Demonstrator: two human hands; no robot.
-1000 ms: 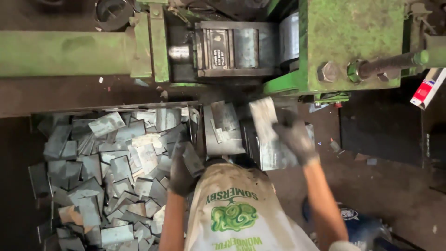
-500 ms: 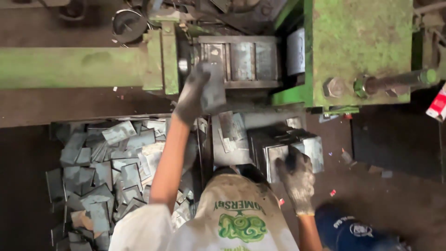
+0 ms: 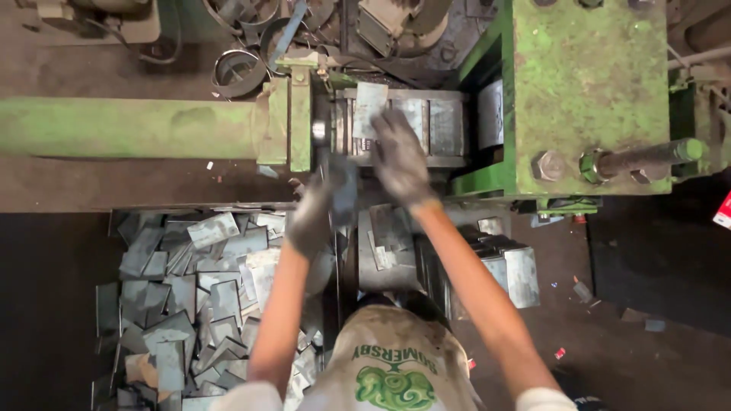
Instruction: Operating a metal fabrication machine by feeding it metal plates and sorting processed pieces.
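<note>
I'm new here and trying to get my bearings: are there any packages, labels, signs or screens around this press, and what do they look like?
Printed emblem on the shirt: bottom centre, on the person's chest; a green swirling design with curved green lettering on cream cloth.
Red and white packet: far right edge, cut off by the frame; a small flat box shape.
No signs or screens in view.

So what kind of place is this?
Likely a metal stamping workshop: a heavy green-painted steel press, a heap of flat grey metal blanks, and gloved hands (left, right) feeding a grey metal sheet piece.
</note>
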